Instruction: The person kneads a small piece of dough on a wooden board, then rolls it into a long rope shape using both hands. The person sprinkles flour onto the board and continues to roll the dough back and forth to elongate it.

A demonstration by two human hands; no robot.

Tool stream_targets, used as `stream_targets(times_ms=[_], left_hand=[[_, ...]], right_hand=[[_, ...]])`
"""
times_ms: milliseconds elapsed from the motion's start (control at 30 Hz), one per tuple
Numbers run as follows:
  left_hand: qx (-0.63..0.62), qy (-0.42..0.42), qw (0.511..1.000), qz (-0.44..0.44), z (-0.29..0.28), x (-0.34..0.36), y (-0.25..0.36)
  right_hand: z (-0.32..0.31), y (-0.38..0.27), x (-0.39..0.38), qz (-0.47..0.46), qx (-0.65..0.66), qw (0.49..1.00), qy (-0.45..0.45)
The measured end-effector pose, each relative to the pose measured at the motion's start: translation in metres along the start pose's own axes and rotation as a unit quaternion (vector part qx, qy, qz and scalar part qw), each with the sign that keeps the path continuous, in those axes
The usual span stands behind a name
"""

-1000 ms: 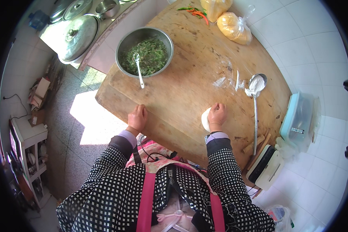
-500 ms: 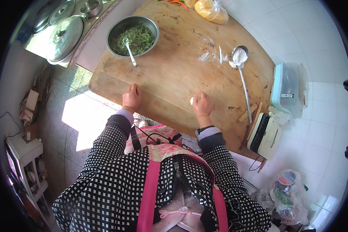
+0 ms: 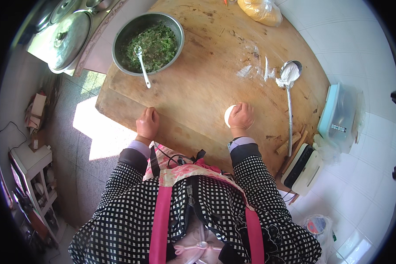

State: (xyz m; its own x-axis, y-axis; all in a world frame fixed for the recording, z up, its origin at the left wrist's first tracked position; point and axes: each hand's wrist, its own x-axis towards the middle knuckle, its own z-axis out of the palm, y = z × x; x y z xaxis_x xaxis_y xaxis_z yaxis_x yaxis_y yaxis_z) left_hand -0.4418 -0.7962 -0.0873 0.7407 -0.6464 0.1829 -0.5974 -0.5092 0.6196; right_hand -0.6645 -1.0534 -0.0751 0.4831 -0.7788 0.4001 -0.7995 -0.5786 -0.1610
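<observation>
Since the earlier frames, both hands stayed on the board while the view shifted. Right hand [image 3: 240,117] is curled, pressing on a small white dough piece [image 3: 228,115], round and smooth, with no clear long axis; it lies at the near edge of the worn wooden board [image 3: 207,83]. Left hand [image 3: 147,124] rests in a loose fist at 9 o'clock from it. Farther, at 1 o'clock, a long metal ladle [image 3: 289,88] with flour points away. At 11 o'clock stands a steel bowl [image 3: 148,42] of chopped greens.

A home kitchen: a worn wooden tabletop [image 3: 198,88] carries a metal bowl [image 3: 147,42] of chopped greens, with lidded pots [image 3: 68,42] alongside and white tiled walls [image 3: 352,57]
</observation>
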Motion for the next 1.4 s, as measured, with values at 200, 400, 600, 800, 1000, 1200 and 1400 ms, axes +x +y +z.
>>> stream_targets(times_ms=[200, 400, 600, 800, 1000, 1200, 1400], left_hand=[[0.012, 0.0, 1.0, 0.0, -0.002, 0.0, 0.003], [-0.009, 0.027, 0.999, 0.019, 0.0, -0.004, -0.001], [-0.01, 0.011, 1.0, 0.015, -0.002, -0.004, -0.001], [-0.032, 0.007, 0.999, 0.003, -0.001, -0.003, -0.002], [-0.011, 0.0, 1.0, -0.007, -0.002, -0.003, 0.002], [-0.005, -0.006, 1.0, -0.011, -0.008, -0.002, 0.007], [0.005, -0.028, 0.999, -0.016, -0.006, -0.006, 0.003]], right_hand=[[0.019, 0.022, 0.041, 0.061, 0.004, 0.998, -0.031], [0.021, 0.032, 0.083, 0.059, 0.031, 0.998, 0.004], [-0.027, -0.008, 0.016, 0.153, -0.059, 0.953, -0.256], [-0.05, -0.021, -0.058, 0.018, 0.061, 0.998, 0.026], [0.005, 0.002, -0.01, 0.069, -0.027, 0.997, 0.001], [0.021, 0.024, 0.042, 0.143, 0.023, 0.987, -0.069], [0.022, 0.035, 0.088, 0.166, 0.04, 0.979, -0.115]])
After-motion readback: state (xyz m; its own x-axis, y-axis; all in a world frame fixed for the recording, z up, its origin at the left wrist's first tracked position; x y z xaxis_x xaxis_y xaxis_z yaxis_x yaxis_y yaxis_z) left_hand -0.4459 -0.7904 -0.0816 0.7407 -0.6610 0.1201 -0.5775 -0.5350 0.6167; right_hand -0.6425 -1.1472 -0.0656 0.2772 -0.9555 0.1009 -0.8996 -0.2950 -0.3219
